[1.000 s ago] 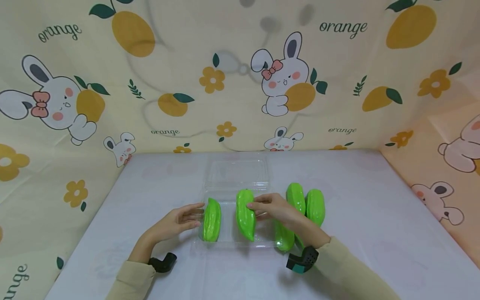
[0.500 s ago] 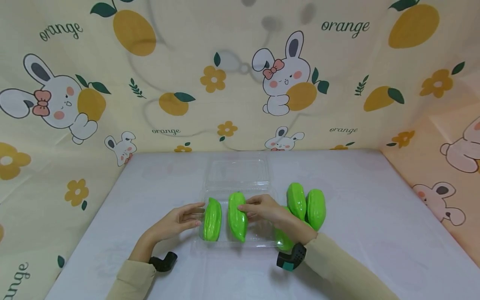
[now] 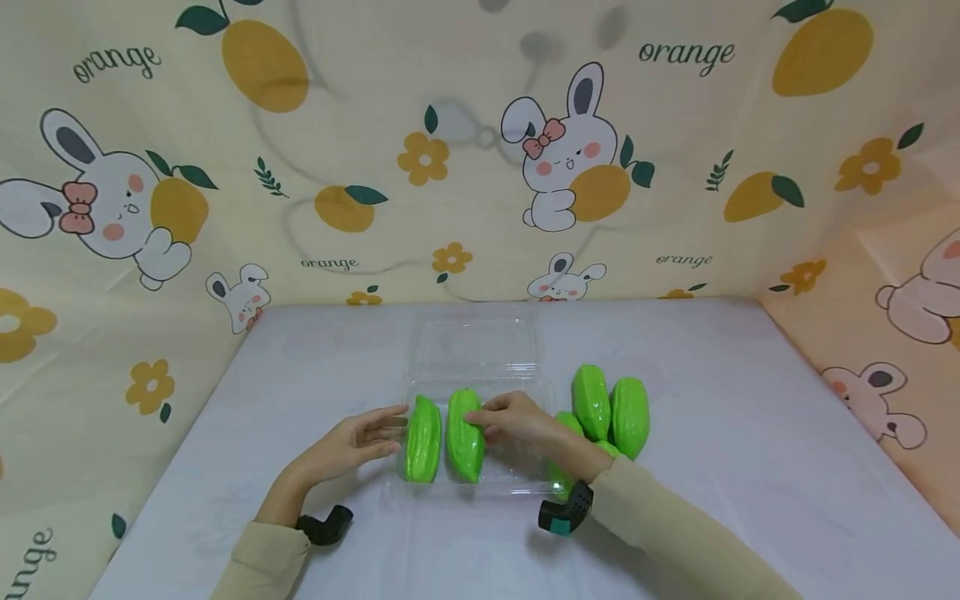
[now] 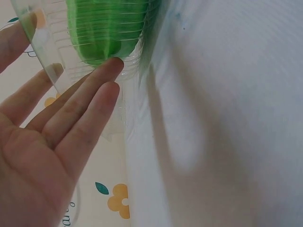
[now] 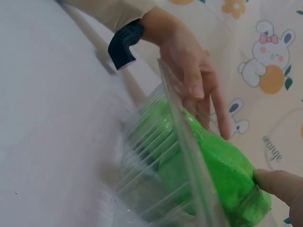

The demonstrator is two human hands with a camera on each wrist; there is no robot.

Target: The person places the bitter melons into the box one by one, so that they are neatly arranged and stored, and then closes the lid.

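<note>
In the head view, a clear plastic clamshell box (image 3: 517, 479) lies with its lid (image 3: 476, 343) folded back. One long, glossy, ridged green vegetable (image 3: 423, 446) sits along its left side. My right hand (image 3: 517, 421) pinches a second such green vegetable (image 3: 465, 454) between thumb and fingers, just right of the first one, over the tray. The right wrist view has my right thumb (image 5: 277, 184) on its green side (image 5: 232, 165). My left hand (image 3: 356, 442) stays at the box's left wall with fingers extended; in the left wrist view its fingertips (image 4: 111, 66) are right at the ribbed wall.
Right of the box, several more green vegetables (image 3: 630, 417) lie in a group, partly hidden behind my right forearm. A white cloth (image 3: 720, 467) covers the table. A printed backdrop (image 3: 480, 208) rises behind and along both sides.
My right hand has moved left and slightly down with the green vegetable, bringing it near the one at the box's left side. The left hand has stayed in place.
</note>
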